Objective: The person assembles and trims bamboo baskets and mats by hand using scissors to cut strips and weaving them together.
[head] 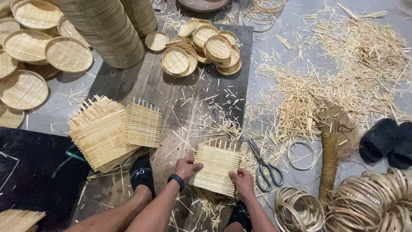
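From the head view, both hands grip a square woven bamboo mat that lies on a dark wooden board on the floor, near the person. The left hand is clamped on its left edge, the right hand on its near right corner. The mat looks light, thin and springy, with loose strip ends that could snag or fray; the woven edges seem the safest hold. Scissors lie just right of it, a stack of mats to the left.
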